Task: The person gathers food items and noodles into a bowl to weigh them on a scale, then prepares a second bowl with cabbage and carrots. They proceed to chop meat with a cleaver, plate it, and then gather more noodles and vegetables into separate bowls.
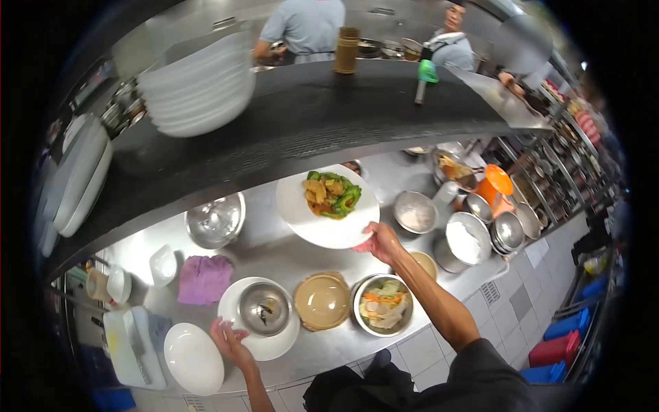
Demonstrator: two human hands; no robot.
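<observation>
My right hand grips the rim of a white plate, held up near the shelf's edge. Green vegetable pieces and browned chunks in sauce lie on it. Lower left, my left hand has its fingers apart, right at the rim of another white plate. A steel bowl with a few dark scraps inside stands on that plate. To its right are a brown clay pot and a pot of cabbage and carrot strips.
Above the steel counter runs a dark shelf with stacked white bowls. A purple cloth, an oval white plate and a knife on a board lie left. Steel containers stand right. Two people are beyond the shelf.
</observation>
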